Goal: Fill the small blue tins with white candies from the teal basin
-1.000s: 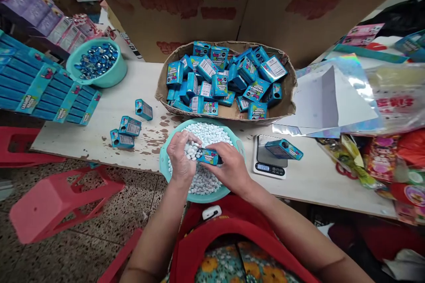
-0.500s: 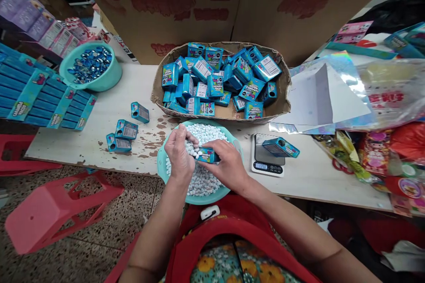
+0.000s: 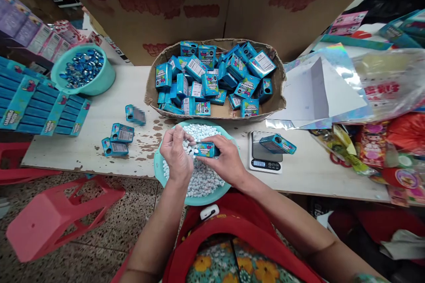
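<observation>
My left hand (image 3: pixel 178 154) is cupped, holding loose sweets (image 3: pixel 190 148) against the left end of a box (image 3: pixel 206 150); my right hand (image 3: pixel 226 158) grips that box from the right, thumb on the near side, fingers on the far. The box lies sideways over the bowl (image 3: pixel 158 177), just above the heap. Its left end is hidden by the sweets, so I cannot tell how far it is open. For good work, I judge, the right grip should be firm but not crushing, the left palm tilted to make a narrow chute, and both hands kept over the bowl to catch spills. Materials: the sweets are small, rounded, pale and apparently hard; the box is blue, printed, flat-sided and probably thin; the bowl is smooth teal plastic. Far side: a rough-cut cardboard tray (image 3: pixel 281 102) of similar boxes. Right: a flat scale (image 3: pixel 264 166).
</observation>
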